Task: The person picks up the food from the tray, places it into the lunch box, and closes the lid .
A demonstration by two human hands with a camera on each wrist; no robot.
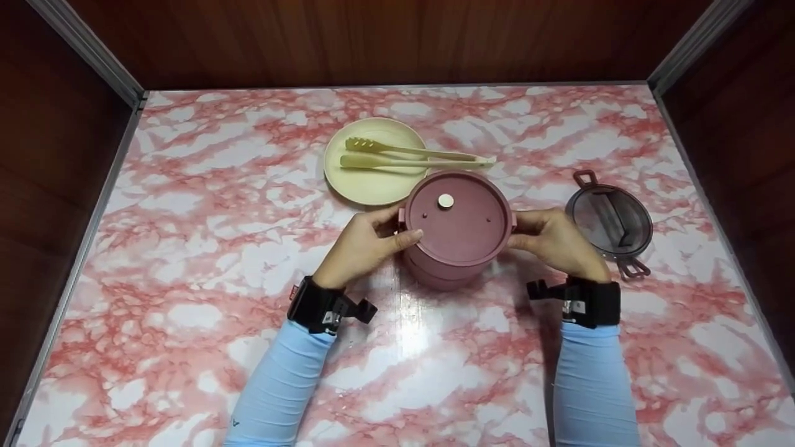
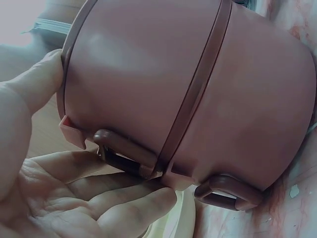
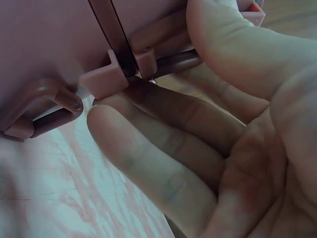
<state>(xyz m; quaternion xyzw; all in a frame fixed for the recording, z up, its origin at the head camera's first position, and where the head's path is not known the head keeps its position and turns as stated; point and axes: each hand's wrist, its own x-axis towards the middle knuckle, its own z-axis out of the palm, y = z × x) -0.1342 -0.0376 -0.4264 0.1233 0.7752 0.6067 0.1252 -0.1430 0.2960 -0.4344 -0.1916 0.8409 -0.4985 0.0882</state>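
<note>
A dusty-rose toy pot stack (image 1: 459, 226) stands on the table. It has two tiers, a flat lid (image 1: 463, 242) and a pale round knob (image 1: 446, 201). My left hand (image 1: 366, 245) grips its left side: in the left wrist view the thumb (image 2: 47, 82) presses the top rim and the fingers reach beneath an upper side handle (image 2: 126, 151). On the opposite side, my right hand (image 1: 556, 239) holds the upper tier near its handle, the thumb (image 3: 223, 44) above and fingertips under a small clip (image 3: 105, 79). A lower-tier handle (image 3: 42, 106) is untouched.
Behind the stack lies a pale yellow plate (image 1: 348, 186), with yellow-green tongs (image 1: 397, 155) across it. A small dark see-through lid or pot with two handles (image 1: 612, 220) sits beyond my right hand. Dark wooden walls (image 1: 397, 43) border the marbled table (image 1: 205, 261).
</note>
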